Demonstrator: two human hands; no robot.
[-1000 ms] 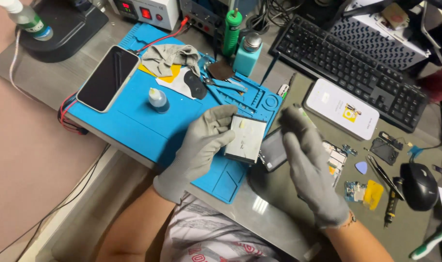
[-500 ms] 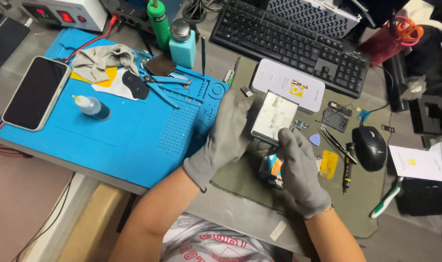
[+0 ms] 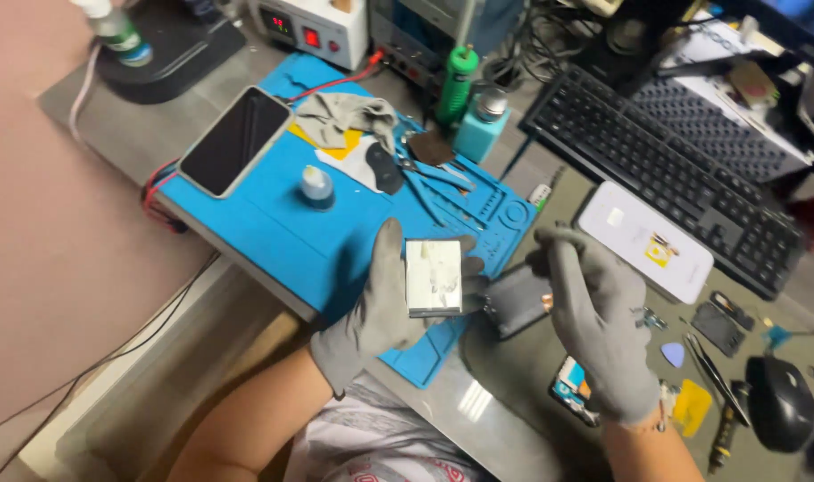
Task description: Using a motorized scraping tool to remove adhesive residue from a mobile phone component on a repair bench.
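Head view: the left hand [image 3: 380,312], which was over the right bench side half a second ago, now cradles one silvery flat pack [image 3: 434,278] above the blue mat [image 3: 273,232], fingers curled around its edges. The right hand [image 3: 594,330] pinches what may be a thin tool beside one dark phone body [image 3: 517,302]; two gloves, one keyboard [image 3: 666,170]

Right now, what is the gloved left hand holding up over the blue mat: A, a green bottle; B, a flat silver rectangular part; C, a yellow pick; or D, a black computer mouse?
B: the left hand grips a flat silver rectangular part between thumb and fingers above the blue mat, while the mouse lies off to the right on the bench.
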